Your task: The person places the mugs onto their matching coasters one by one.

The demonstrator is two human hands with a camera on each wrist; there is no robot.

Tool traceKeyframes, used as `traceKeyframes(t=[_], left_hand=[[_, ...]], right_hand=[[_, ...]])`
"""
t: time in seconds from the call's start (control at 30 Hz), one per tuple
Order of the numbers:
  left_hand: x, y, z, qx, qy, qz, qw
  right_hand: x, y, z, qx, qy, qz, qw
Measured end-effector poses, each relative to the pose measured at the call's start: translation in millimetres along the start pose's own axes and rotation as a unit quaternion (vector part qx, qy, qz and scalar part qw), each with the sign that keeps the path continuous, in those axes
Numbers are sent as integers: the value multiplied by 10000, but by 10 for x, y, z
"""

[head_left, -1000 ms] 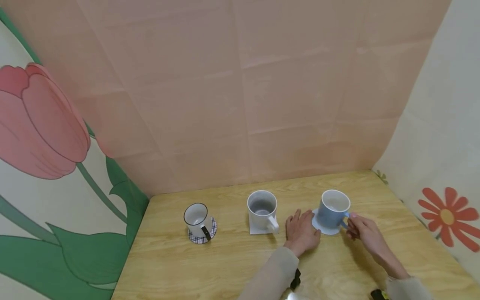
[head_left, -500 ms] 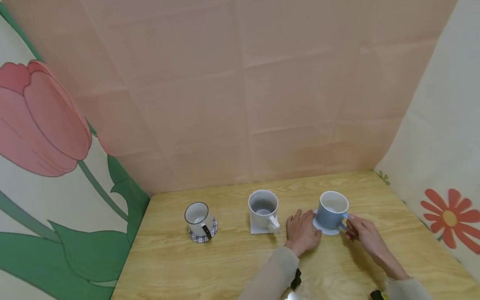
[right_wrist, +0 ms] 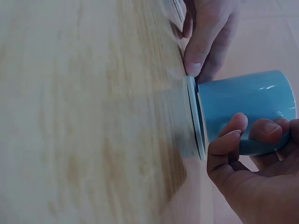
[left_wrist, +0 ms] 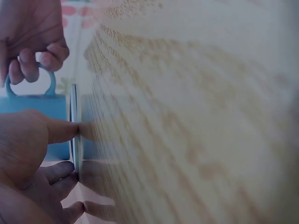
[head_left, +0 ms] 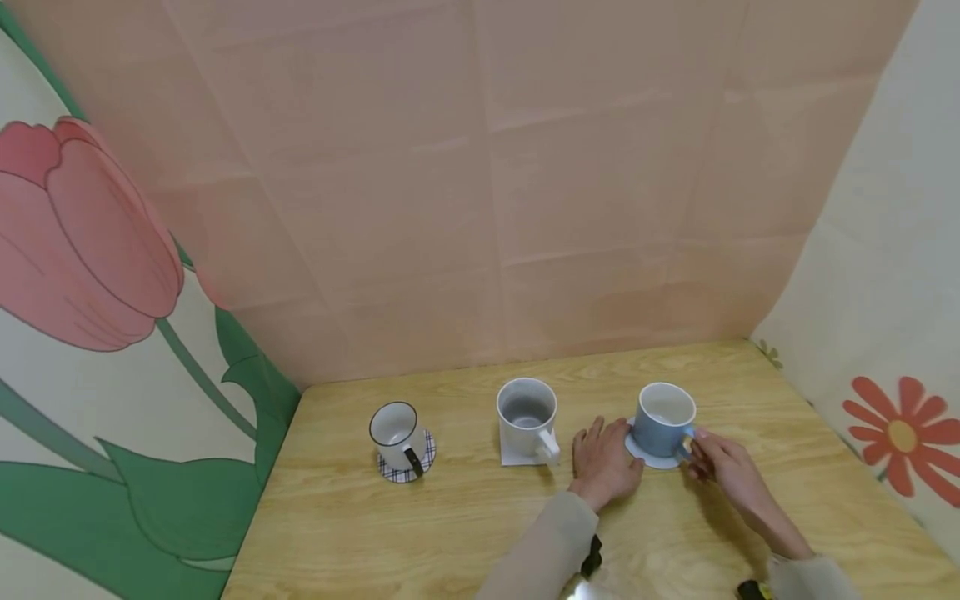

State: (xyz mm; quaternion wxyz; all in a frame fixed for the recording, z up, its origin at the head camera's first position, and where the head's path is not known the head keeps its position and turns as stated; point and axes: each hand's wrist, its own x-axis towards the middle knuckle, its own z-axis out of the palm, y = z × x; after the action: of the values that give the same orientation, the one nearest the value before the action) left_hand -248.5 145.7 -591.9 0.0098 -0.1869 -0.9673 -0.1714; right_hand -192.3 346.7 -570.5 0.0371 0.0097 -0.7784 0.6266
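A blue mug with a white inside stands at the round light blue coaster, its base right at the coaster's face in both wrist views. My right hand pinches the mug's handle, fingers curled round it. Flat on the table just left of the coaster, my left hand has its fingers stretched forward. Its thumb presses on the coaster's edge, and its other fingertips come right up to the edge in the left wrist view.
Left of my hands, a white mug with a grey inside sits on a square white coaster. Farther left, a white mug with a black rim and handle sits on a round plaid coaster. Printed cloths enclose the wooden table.
The blue mug has come slightly left and down over its coaster, in the grip of my right hand. My left hand stays at the coaster. The view has shifted slightly.
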Motion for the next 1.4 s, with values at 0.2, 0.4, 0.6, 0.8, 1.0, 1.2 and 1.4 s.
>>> traceKeyframes(t=[0.2,0.4,0.6,0.8,1.0,1.2,1.4], left_hand=[[0,9,5,-13,-20,-10,10000],[-19,8,-36,-21,-98,-30,9999],[-13,11,-57,-75,-62,-40,9999],[-19,19,-61,-66,-64,58,9999],[-42,10,-73,67,-123,134,9998],[-113,4,-118,332,-351,296,9984],[-168,-2,-193,616,-497,434,9959]], right_hand=[[0,16,6,9,10,66,10000],[9,32,5,-34,-42,123,9999],[23,38,5,-99,-114,166,9997],[5,16,8,-381,-127,170,9990],[-12,-24,15,-366,-181,263,9988],[-9,-28,9,-559,-202,472,9971],[2,-22,-5,-714,-229,508,9959]])
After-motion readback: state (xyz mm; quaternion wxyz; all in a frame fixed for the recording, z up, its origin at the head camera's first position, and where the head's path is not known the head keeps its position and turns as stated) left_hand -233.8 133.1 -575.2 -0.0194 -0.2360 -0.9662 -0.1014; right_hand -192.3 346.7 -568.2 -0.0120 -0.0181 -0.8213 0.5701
